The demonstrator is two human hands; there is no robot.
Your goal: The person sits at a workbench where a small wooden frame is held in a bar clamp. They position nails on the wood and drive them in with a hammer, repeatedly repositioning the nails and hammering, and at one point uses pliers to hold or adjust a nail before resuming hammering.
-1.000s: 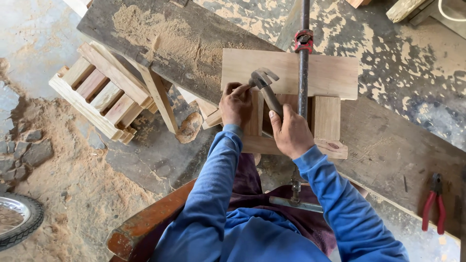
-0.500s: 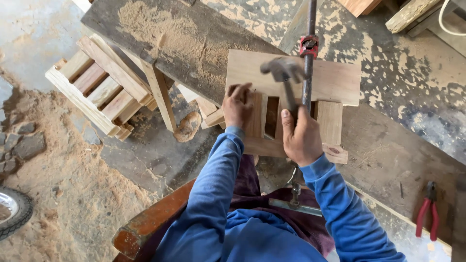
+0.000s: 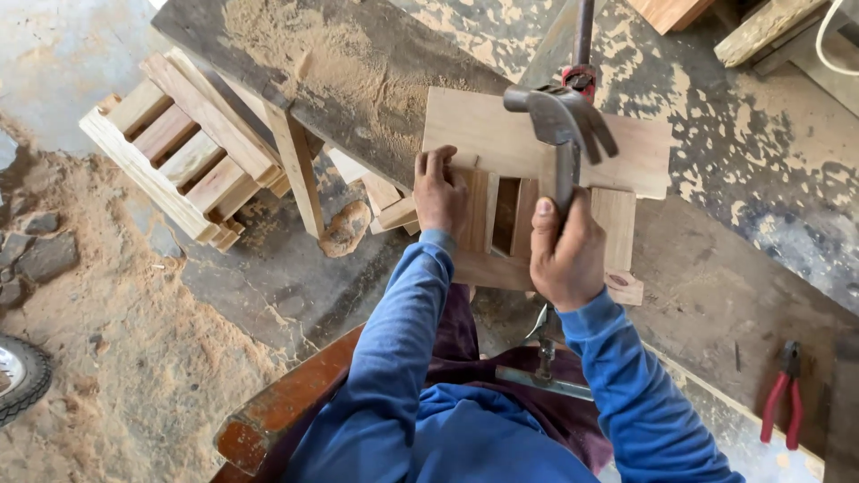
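My right hand [image 3: 565, 253] grips the handle of a claw hammer [image 3: 564, 121], whose steel head is raised over a small slatted wooden frame [image 3: 501, 143] on the workbench. My left hand [image 3: 439, 190] rests flat on the frame's left slats, holding it down. A long metal bar clamp [image 3: 582, 54] with a red jaw runs up behind the frame. Both arms wear blue sleeves.
A sawdust-covered plank [image 3: 295, 63] lies across the bench at upper left. Below it on the ground stands a slatted wooden crate [image 3: 170, 152]. Red-handled pliers [image 3: 780, 402] lie at the right. A tyre [image 3: 18, 380] shows at the left edge, above a sawdust-strewn floor.
The hammer has swung up from the frame's surface to a raised position above it. My left hand stays on the slats.
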